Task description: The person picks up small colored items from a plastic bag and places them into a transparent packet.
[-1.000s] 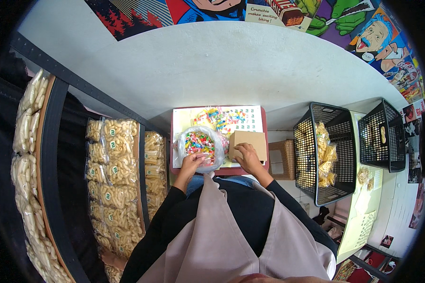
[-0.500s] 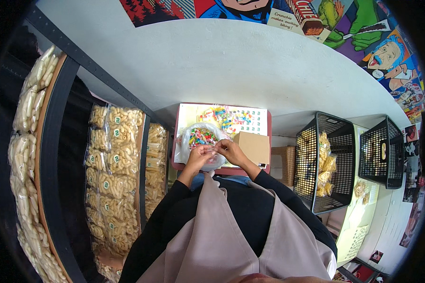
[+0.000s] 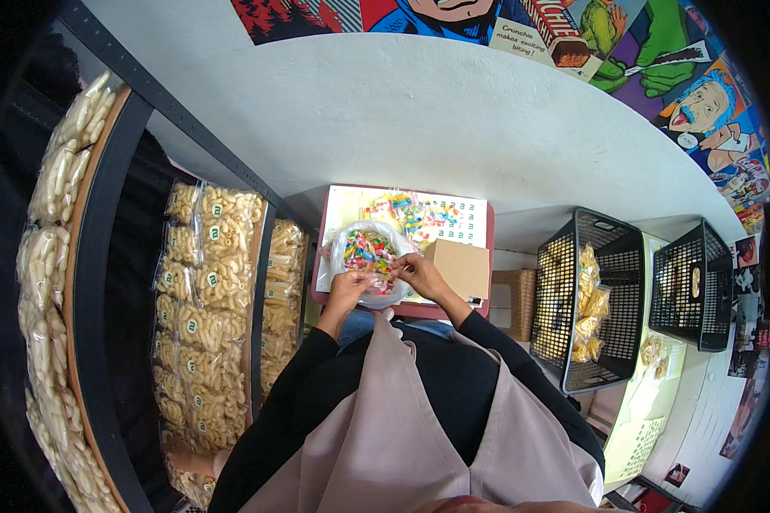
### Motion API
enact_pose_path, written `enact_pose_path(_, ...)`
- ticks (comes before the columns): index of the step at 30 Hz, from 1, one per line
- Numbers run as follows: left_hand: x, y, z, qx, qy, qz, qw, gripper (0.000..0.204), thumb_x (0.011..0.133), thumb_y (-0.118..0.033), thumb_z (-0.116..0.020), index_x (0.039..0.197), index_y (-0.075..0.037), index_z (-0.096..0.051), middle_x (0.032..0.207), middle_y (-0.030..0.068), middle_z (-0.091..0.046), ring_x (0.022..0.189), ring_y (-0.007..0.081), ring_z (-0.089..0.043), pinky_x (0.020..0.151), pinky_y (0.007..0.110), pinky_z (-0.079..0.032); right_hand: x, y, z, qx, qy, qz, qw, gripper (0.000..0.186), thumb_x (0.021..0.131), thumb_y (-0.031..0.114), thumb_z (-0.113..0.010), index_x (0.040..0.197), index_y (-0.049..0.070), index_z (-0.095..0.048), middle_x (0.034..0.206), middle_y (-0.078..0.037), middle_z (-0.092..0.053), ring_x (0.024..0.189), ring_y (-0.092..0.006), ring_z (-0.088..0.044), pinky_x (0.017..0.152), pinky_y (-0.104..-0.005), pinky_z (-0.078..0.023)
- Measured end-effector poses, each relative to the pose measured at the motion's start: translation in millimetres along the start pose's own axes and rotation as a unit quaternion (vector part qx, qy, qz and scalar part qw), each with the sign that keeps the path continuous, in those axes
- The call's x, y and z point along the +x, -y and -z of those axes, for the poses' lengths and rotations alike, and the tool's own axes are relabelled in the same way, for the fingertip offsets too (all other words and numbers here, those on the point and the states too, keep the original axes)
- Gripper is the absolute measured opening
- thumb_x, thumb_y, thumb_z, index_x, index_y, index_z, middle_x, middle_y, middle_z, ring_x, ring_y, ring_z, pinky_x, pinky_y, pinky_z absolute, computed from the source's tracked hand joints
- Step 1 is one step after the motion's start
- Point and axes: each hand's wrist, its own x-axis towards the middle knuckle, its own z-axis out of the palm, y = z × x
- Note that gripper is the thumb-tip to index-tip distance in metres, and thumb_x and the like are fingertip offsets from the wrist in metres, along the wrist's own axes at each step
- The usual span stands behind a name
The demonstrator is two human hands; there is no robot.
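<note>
My left hand (image 3: 349,289) and my right hand (image 3: 421,275) are closed in pinches over the near rim of a whitish plastic bag (image 3: 340,248). Between their fingertips is a small clear plastic packet (image 3: 383,282); reddish and yellow colour shows at it, though whether that lies inside or behind I cannot tell. Colourful wrapped sweets (image 3: 370,248) fill the open whitish bag. Just right of my right hand stands a brown cardboard box (image 3: 460,269). More small bright packets (image 3: 411,215) lie spread behind on a printed pale sheet (image 3: 475,205).
All this rests on a small dark-red table (image 3: 320,298) against a white wall. Shelves of bagged snacks (image 3: 210,325) stand at left, with another hand (image 3: 188,459) low beside them. On the right are a black crate (image 3: 616,256) holding yellowish packets and a second black crate (image 3: 714,282).
My hands have moved slightly apart, and the left sits a little lower. Reddish and yellow colour now shows at the clear packet between them. The view has shifted slightly.
</note>
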Motion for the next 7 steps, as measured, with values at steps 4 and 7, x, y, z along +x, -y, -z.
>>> enact_pose_path(4, -5.7, -0.6, 20.4, -0.070, -0.043, 0.022, 0.996, 0.016, 0.080, -0.008, -0.072, 0.089, 0.003, -0.065, 0.080, 0.0054, -0.067, 0.070, 0.0100, -0.061, 0.064, 0.024, -0.049, 8.9, -11.1, 0.8, -0.117, -0.042, 0.020, 0.992, 0.015, 0.083, 0.016, -0.063, 0.091, 0.003, -0.066, 0.095, -0.015, -0.065, 0.083, -0.0295, -0.063, 0.076, -0.0377, -0.049)
enact_pose_path(7, -13.4, -11.3, 27.4, -0.038, -0.069, 0.039, 0.996, 0.020, 0.078, -0.008, -0.073, 0.091, 0.003, -0.063, 0.083, 0.0067, -0.067, 0.073, 0.0107, -0.063, 0.067, 0.023, -0.049, 19.7, -11.5, -6.9, -0.206, -0.034, 0.067, 0.976, 0.015, 0.085, 0.013, -0.061, 0.094, 0.002, -0.066, 0.097, -0.016, -0.064, 0.085, -0.0254, -0.064, 0.076, -0.0391, -0.049)
